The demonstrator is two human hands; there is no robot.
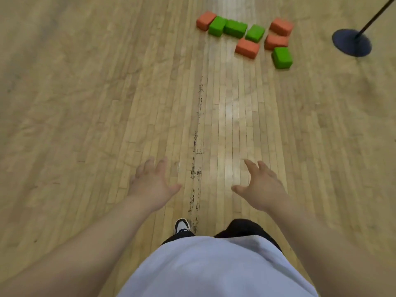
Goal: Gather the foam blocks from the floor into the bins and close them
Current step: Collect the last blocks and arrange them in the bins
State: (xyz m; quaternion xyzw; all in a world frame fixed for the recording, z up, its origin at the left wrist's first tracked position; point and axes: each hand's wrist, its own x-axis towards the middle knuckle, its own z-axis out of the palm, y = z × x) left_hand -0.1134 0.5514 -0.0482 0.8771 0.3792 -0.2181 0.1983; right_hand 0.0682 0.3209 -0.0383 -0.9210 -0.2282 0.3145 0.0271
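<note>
Several foam blocks lie in a loose cluster on the wooden floor far ahead, upper right of centre. Orange blocks (247,48) and green blocks (235,28) are mixed together, and one green block (282,57) lies nearest to me. My left hand (151,182) and my right hand (260,185) are stretched out in front of me, low in the view, with fingers spread and nothing in them. Both hands are well short of the blocks. No bin shows in the head view.
A dark round stand base (351,42) with a thin black pole rising from it sits right of the blocks. A worn dark line (198,133) runs along the floorboards. My shoe (182,226) shows between my arms.
</note>
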